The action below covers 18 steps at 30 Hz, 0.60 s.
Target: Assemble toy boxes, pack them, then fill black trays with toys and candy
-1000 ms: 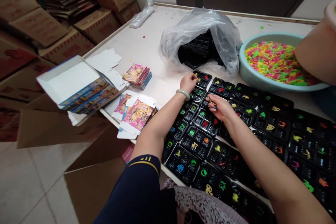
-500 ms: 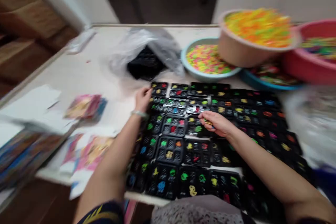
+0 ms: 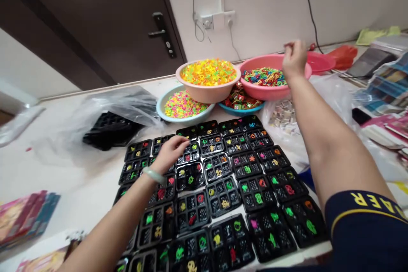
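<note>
My left hand [image 3: 170, 152], a pale green bangle at its wrist, hovers over the back rows of black compartment trays [image 3: 223, 197]. Its fingers are pinched together; what they hold, if anything, is too small to tell. Small coloured plastic shapes lie in some of the tray compartments, among them a green piece [image 3: 258, 198] and a red one [image 3: 233, 255]. My right hand [image 3: 295, 60] is raised above the right side of a pink basin [image 3: 264, 90] filled with mixed coloured pieces. Its fingers are curled, and their contents are hidden.
A peach basin [image 3: 208, 93] of yellow and orange pieces rests partly over a light blue basin [image 3: 162, 112]. Below sits a blue basin [image 3: 244, 111] of small packets. A clear bag [image 3: 127, 102] with black trays lies left; colourful booklets [image 3: 28, 216] stand at lower left.
The view has swung to the right. My right hand has gone from above the trays up to the pink basin. My left hand has shifted from the trays' left edge to over them.
</note>
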Tool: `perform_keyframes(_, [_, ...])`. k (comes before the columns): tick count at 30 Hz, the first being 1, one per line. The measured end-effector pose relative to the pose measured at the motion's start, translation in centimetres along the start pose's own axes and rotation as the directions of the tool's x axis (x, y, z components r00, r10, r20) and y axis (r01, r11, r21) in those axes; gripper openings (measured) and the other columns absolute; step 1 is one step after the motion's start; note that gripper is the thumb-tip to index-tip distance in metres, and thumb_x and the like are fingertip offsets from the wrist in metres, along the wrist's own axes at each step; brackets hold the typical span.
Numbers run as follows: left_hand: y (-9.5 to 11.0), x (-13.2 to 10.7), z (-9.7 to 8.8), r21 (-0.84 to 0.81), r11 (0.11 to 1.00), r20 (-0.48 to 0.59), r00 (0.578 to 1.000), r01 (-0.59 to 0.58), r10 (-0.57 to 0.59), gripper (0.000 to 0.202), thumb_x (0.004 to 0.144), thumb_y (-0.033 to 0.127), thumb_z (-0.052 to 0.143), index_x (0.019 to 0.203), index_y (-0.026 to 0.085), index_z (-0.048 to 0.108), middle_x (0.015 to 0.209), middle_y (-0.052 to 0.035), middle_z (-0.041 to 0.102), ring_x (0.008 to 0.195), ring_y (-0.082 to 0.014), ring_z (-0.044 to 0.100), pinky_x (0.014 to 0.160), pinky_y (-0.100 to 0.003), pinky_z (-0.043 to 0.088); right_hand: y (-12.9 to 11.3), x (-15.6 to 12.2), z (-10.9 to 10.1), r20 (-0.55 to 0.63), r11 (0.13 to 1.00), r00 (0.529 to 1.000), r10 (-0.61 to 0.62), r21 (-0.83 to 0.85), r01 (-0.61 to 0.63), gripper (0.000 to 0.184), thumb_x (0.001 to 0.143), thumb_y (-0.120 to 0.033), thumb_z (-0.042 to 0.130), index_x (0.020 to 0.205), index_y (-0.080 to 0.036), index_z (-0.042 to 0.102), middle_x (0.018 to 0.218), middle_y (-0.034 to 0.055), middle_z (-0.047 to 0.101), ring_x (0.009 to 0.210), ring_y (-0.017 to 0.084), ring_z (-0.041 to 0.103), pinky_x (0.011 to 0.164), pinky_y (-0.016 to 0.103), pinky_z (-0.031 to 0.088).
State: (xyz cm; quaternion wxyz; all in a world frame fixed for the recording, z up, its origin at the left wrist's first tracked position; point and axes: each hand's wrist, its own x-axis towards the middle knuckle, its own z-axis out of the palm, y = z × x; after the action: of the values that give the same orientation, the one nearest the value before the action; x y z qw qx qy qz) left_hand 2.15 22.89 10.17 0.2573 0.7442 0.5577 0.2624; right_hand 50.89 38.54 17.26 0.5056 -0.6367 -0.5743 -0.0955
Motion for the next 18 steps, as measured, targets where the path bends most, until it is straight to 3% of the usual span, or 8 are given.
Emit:
perform_keyframes(2, [2.8,3.1,3.1,-0.010,0.993,0.105,0.988,-0.114,0.115,0.025,0.081,0.041,0.058,0.089,0.019,0.068,0.092,-0.0051,0.069,0.086,-0.0194,0.063,0.084,-0.034,0.049,1.3,0.2,0.6,0.213,0.983,0.968,0.135,-0.155,-0.102,0.016,0.087,-0.019,0.052,0.096,-0.015,0.065,0.106,0.0139,0.064,0.110,0.028,0.054,0.101,0.051,0.039])
perform_keyframes(4, [4.9,6.7,6.2,-0.004,0.981,0.151,0.970,-0.194,0.192,0.022,0.082,0.034,0.058,0.094,0.018,0.068,0.095,-0.0065,0.067,0.087,-0.0191,0.063,0.085,-0.035,0.050,1.7,-0.9,0.9,0.322,0.971,0.931,0.174,-0.212,-0.109,0.016,0.083,-0.016,0.056,0.094,-0.014,0.068,0.107,0.0133,0.066,0.109,0.029,0.057,0.100,0.049,0.041])
perform_keyframes(7, [7.3,12.5,10.4,0.069,0.954,0.167,0.946,-0.292,0.277,0.023,0.082,0.025,0.059,0.103,0.017,0.066,0.102,-0.0083,0.065,0.093,-0.0197,0.062,0.089,-0.035,0.049,0.4,-4.8,1.0,0.240,0.998,0.971,-0.006,-0.061,0.022,0.026,0.090,-0.017,0.046,0.103,-0.016,0.068,0.110,0.0114,0.067,0.107,0.024,0.060,0.097,0.040,0.045])
perform_keyframes(8, [7.9,14.4,11.7,0.109,0.940,0.166,0.938,-0.324,0.304,0.026,0.081,0.022,0.060,0.106,0.017,0.065,0.106,-0.0088,0.065,0.099,-0.0206,0.061,0.094,-0.036,0.048,-0.3,-6.4,1.2,0.274,0.996,0.958,-0.086,0.021,0.083,0.028,0.092,-0.019,0.044,0.106,-0.018,0.068,0.108,0.0091,0.069,0.104,0.022,0.061,0.094,0.037,0.046])
perform_keyframes(9, [8.5,16.2,12.8,0.152,0.924,0.170,0.930,-0.350,0.325,0.030,0.080,0.019,0.060,0.110,0.016,0.063,0.110,-0.0098,0.064,0.105,-0.0219,0.059,0.098,-0.036,0.046,-1.1,-8.1,1.5,0.364,0.988,0.920,-0.148,0.084,0.126,0.028,0.093,-0.021,0.044,0.107,-0.020,0.068,0.108,0.0071,0.070,0.102,0.021,0.063,0.093,0.035,0.047])
perform_keyframes(11, [9.6,19.5,14.8,0.234,0.896,0.190,0.922,-0.376,0.337,0.044,0.077,0.017,0.061,0.121,0.014,0.058,0.121,-0.0131,0.059,0.117,-0.0250,0.054,0.106,-0.038,0.041,-2.3,-11.0,2.7,0.626,0.983,0.759,-0.177,0.072,0.170,0.025,0.092,-0.023,0.050,0.105,-0.021,0.070,0.109,0.0061,0.070,0.104,0.020,0.063,0.094,0.031,0.046])
perform_keyframes(13, [10.3,22.1,16.5,0.311,0.876,0.225,0.924,-0.369,0.309,0.062,0.074,0.018,0.065,0.133,0.012,0.049,0.136,-0.0169,0.050,0.129,-0.0292,0.044,0.112,-0.040,0.034,-2.9,-12.8,4.5,0.753,0.986,0.657,-0.027,-0.090,0.144,0.027,0.092,-0.022,0.050,0.113,-0.020,0.069,0.120,0.0087,0.067,0.111,0.023,0.061,0.099,0.032,0.044])
perform_keyframes(18, [10.2,26.3,19.1,0.448,0.842,0.352,0.925,-0.300,0.142,0.102,0.064,0.031,0.074,0.151,0.019,0.022,0.159,-0.0155,0.015,0.146,-0.0386,0.012,0.118,-0.050,0.020,-1.9,-11.9,9.0,0.764,0.967,0.620,0.181,-0.253,0.030,0.043,0.089,-0.022,0.054,0.131,-0.013,0.057,0.130,0.0162,0.060,0.114,0.029,0.060,0.099,0.037,0.045])
